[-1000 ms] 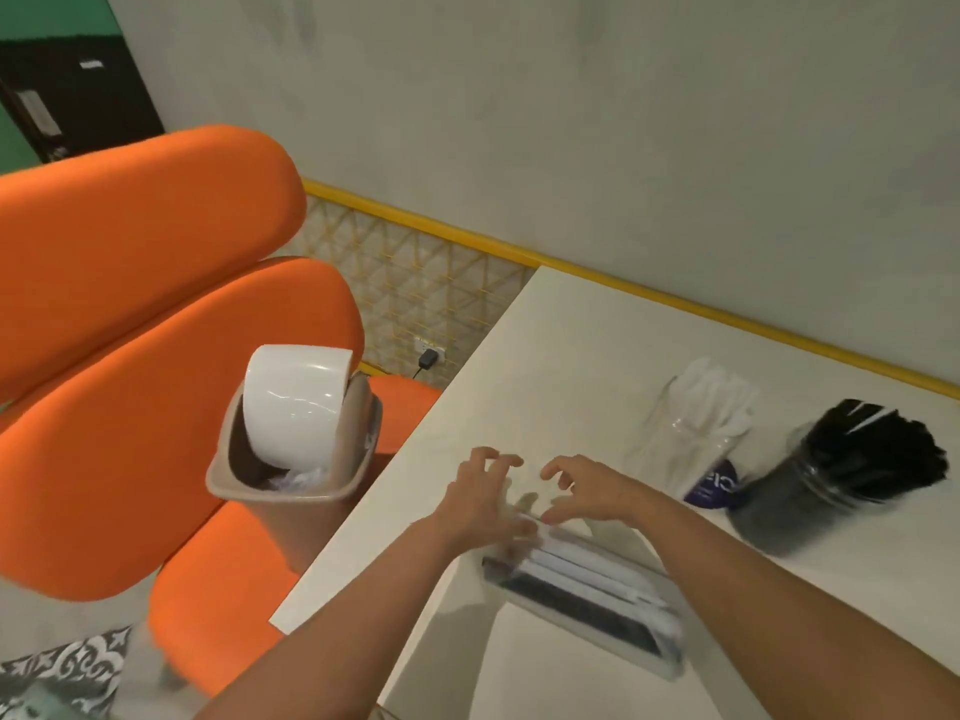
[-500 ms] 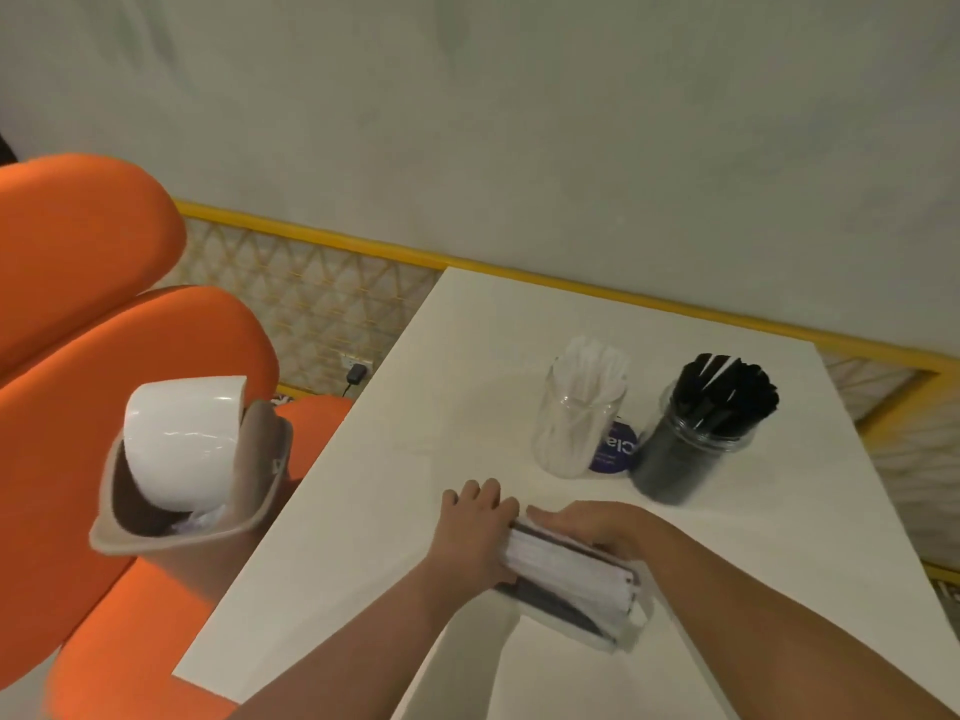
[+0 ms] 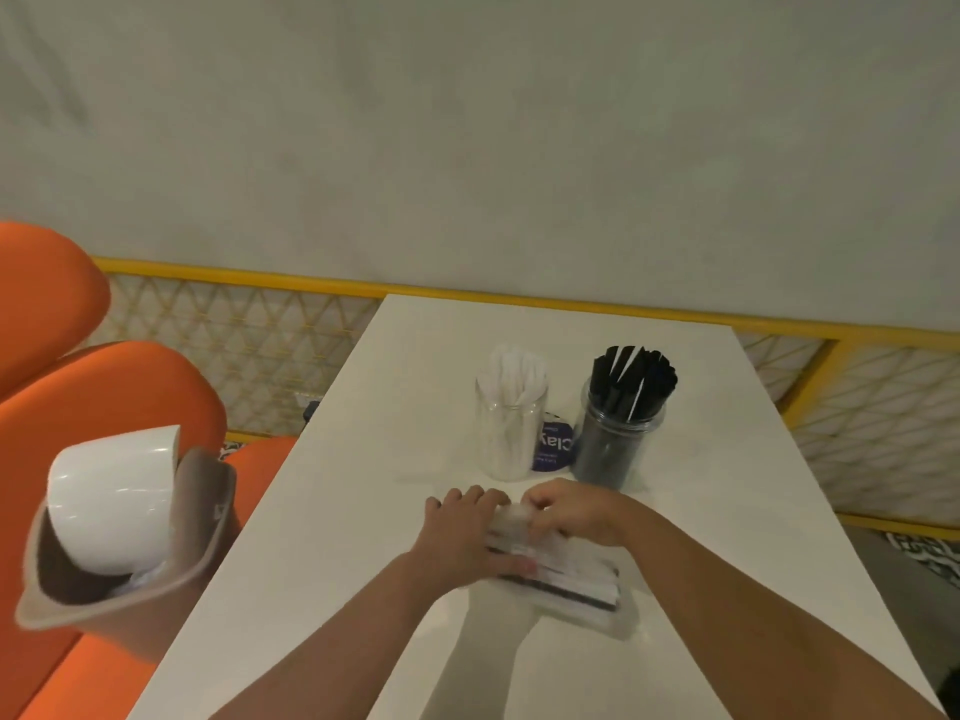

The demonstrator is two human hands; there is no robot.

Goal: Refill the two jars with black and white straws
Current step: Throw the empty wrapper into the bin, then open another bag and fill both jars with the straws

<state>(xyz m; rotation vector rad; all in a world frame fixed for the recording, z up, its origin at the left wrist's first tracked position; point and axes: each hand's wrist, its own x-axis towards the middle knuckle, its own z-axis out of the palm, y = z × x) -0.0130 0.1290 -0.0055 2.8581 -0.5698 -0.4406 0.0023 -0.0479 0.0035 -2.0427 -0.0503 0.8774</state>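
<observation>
A: So where is the straw packet (image 3: pixel 566 579) right now?

B: Flat on the white table (image 3: pixel 415 387), near the front edge, lying at a slant. It is a clear wrapper with white straws on top and a dark row along its near side.

A: And the hands?

B: Both are on its far end. The left hand (image 3: pixel 462 532) grips that end from the left side, fingers curled over the top and the thumb laid along the near side. The right hand (image 3: pixel 571 514) sits just beside it with its fingers bent down onto the wrapper. It looks like a pinch, but I cannot tell how much plastic it has caught.

A: The jars?

B: Just beyond the hands, upright and side by side. The left jar (image 3: pixel 506 449) is clear and holds white straws (image 3: pixel 511 371); the right jar (image 3: pixel 608 454) holds black straws (image 3: pixel 634 376), and they stand above its rim. A small blue card (image 3: pixel 553 449) with white lettering shows between the two jars.

A: Anything else around?

B: A beige bin (image 3: pixel 208 517) with a white swing lid (image 3: pixel 114 496) stands to the left of the table, in front of an orange seat (image 3: pixel 104 397). Behind everything runs a yellow rail (image 3: pixel 234 275) over lattice panels, below a plain grey wall.
</observation>
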